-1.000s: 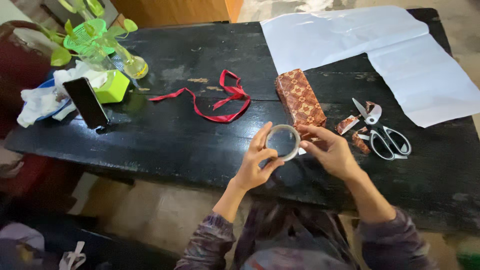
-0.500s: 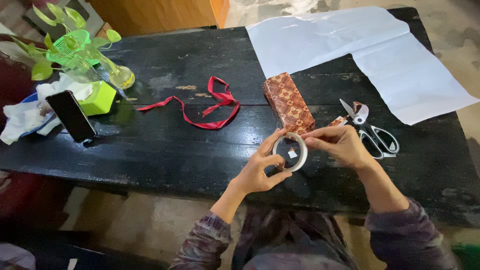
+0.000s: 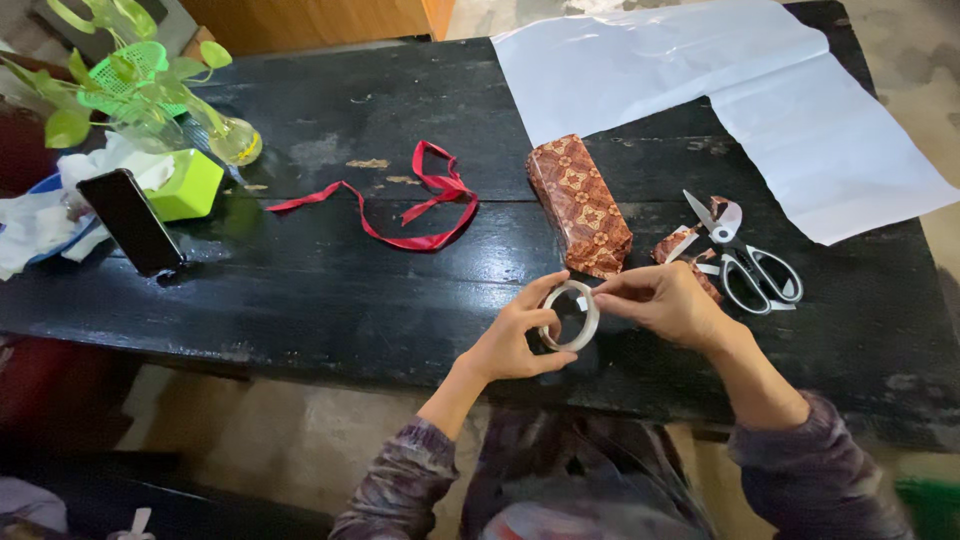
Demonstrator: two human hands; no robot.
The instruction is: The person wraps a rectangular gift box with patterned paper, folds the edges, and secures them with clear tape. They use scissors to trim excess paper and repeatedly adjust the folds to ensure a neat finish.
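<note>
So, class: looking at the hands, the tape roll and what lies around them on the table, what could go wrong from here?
1. The left hand pinches the clear tape roll while the right hand picks at its rim; a freed strip could curl and stick to itself.
2. The scissors lie open beside the right hand, so a careless reach might meet a blade.
3. The red ribbon lies loose and could catch stray tape.

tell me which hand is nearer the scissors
Right. The right hand sits just left of the scissors, pinching the tape roll. The left hand holds the roll's far side, farther from the scissors.
</note>
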